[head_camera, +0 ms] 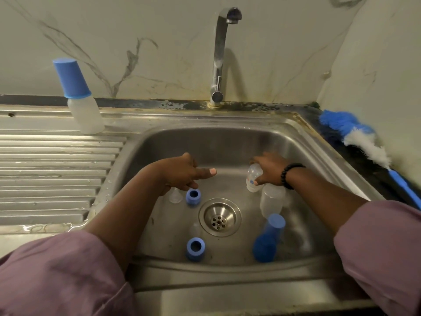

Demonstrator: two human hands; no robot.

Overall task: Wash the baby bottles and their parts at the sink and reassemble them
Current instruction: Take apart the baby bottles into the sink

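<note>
Two hands are reaching into the sink. The right hand is gripping a clear bottle, fingers curled round its body, holding it tilted just above the basin floor. Just below that grip a second clear bottle is lying on the floor, and nearer the person two blue caps are sitting one against the other. The left hand is hovering with its thumb stretched toward the right hand; its other fingers are curling down and whether they are pinching anything cannot be told. Directly under it a clear teat and a blue ring are standing side by side. Between the two hands, toward the person, the drain is lying, with another ring nearer still. Well left of the left hand, a capped bottle is standing on the drainboard. Right of the right hand, a brush is lying on the counter.
</note>
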